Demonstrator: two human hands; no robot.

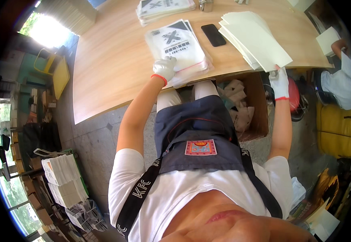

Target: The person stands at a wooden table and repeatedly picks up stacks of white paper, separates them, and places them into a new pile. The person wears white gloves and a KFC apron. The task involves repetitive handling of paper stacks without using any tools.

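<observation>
My left hand (165, 68), in a white glove with a red cuff, rests at the near left edge of a stack of clear plastic bags with black print (177, 42). Its fingers are curled in on the bag's edge. At the table's near edge, my right hand (279, 84), gloved the same way, pinches the near corner of a white card sheet (260, 40). That sheet lies on top of a fanned pile of similar sheets. Some fingertips of the right hand are hidden under the corner.
Between the stacks lies a black phone (213, 35) on the wooden table (107, 60). More printed bags (165, 10) sit farther back, near a small metal jar (205, 5). Below the edge stands a cardboard box (258, 107) with crumpled paper. Another person (342, 82) is at the right.
</observation>
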